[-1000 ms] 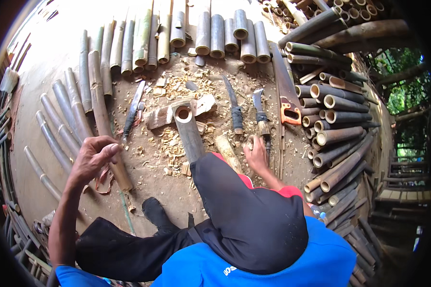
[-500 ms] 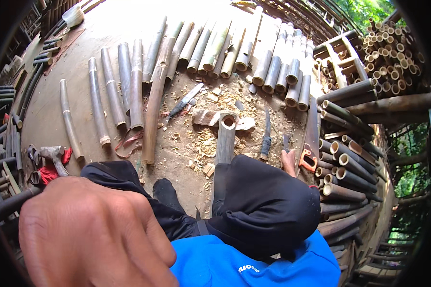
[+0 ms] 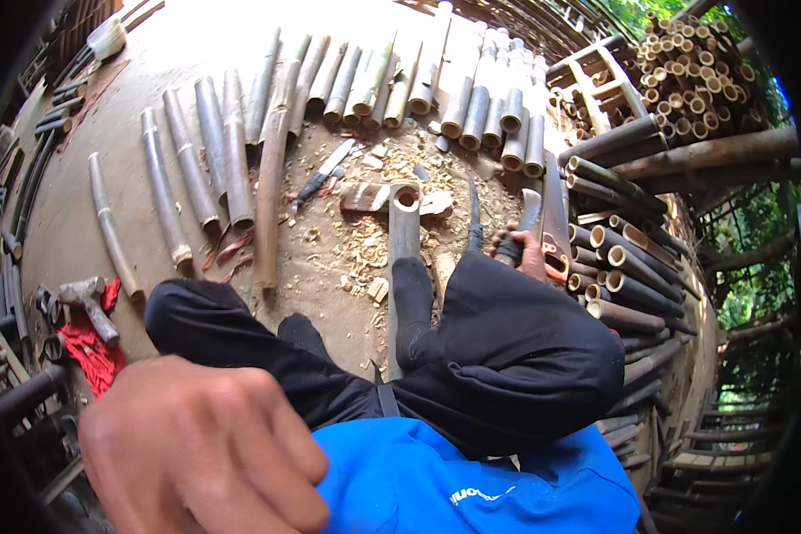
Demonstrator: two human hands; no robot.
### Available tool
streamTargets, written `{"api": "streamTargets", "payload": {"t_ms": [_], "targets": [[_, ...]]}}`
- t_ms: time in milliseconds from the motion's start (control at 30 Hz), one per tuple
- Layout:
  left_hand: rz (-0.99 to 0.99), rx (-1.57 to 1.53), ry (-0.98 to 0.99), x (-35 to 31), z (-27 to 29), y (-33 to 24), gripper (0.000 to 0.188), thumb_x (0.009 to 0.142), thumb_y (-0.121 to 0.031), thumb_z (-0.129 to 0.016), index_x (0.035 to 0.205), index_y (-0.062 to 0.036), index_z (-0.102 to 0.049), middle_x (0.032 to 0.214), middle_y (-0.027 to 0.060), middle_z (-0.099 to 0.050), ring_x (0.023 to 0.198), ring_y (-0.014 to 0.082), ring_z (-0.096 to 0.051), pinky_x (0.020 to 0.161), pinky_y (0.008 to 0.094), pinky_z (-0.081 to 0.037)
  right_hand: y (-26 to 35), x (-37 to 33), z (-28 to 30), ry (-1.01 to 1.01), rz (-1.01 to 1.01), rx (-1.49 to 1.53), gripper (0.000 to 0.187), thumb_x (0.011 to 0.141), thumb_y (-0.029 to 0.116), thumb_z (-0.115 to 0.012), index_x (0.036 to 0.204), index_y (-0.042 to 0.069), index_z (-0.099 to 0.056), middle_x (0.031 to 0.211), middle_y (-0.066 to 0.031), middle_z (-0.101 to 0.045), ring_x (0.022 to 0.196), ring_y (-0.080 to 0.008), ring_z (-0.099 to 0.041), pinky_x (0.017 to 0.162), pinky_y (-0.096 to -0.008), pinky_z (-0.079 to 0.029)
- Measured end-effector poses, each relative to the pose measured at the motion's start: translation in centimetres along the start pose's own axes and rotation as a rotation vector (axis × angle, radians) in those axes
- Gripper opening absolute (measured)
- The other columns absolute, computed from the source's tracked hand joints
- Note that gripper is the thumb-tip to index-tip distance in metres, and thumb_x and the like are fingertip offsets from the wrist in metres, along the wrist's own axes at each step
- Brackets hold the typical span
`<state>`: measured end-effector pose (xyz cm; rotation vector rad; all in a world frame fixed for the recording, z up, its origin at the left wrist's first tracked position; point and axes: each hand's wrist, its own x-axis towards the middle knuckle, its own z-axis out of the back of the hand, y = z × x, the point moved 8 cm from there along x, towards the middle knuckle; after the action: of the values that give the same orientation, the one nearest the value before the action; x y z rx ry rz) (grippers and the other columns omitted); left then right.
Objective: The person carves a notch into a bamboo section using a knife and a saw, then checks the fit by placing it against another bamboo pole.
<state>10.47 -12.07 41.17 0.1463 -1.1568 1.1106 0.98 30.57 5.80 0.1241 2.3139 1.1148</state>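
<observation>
My left hand (image 3: pixel 205 445) is large and close at the lower left, its fingers curled shut; whatever may be inside them is hidden. Beyond my right knee, my right hand (image 3: pixel 532 258) grips the dark wrapped handle of a curved-blade knife (image 3: pixel 531 210), blade pointing away from me. Between my legs lies a bamboo tube (image 3: pixel 401 240), its open far end propped on a wooden block (image 3: pixel 365 197). My dark-covered foot (image 3: pixel 412 298) presses on that tube. Just left of the held knife, a second knife (image 3: pixel 475 214) with a wrapped handle lies on the ground.
A saw (image 3: pixel 555 254) with an orange handle lies right of my right hand. Another knife (image 3: pixel 322 174) lies beyond the wood shavings (image 3: pixel 365 249). Bamboo tubes (image 3: pixel 271 178) fan out ahead; more are stacked (image 3: pixel 636 289) at right. A mallet (image 3: pixel 89 307) and red cloth (image 3: pixel 89 351) sit left.
My right hand has come out further from behind my knee, with the knife's handle and blade now showing. My right knee has shifted right, uncovering the foot on the tube.
</observation>
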Motion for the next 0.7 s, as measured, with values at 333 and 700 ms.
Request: {"api": "streamTargets", "payload": {"t_ms": [333, 700], "targets": [[1.210, -0.111, 0.027, -9.8, 0.6, 28.7, 0.011, 0.094, -0.010, -0.075, 0.091, -0.0005, -0.070, 0.069, -0.0009, -0.059, 0.066, 0.0052, -0.051, 0.059, 0.0285, -0.042, -5.8, 3.7, -5.0, 0.236, -0.225, -0.586, 0.030, 0.093, 0.007, -0.052, 0.121, 0.000, -0.057, 0.083, -0.0123, -0.068, 0.066, -0.0203, -0.066, 0.061, -0.0335, -0.056], [0.700, 0.104, 0.400, -7.1, -15.6, 37.3, 0.054, 0.088, -0.017, -0.066, 0.141, -0.0133, -0.054, 0.133, 0.0132, -0.056, 0.132, 0.0295, -0.052, 0.106, 0.0447, -0.044, -12.5, 4.4, 0.2, 0.312, -0.526, -0.896, 0.026, 0.100, 0.026, -0.063, 0.108, 0.003, -0.071, 0.089, -0.0031, -0.067, 0.084, -0.0137, -0.061, 0.074, -0.0307, -0.048]]}}
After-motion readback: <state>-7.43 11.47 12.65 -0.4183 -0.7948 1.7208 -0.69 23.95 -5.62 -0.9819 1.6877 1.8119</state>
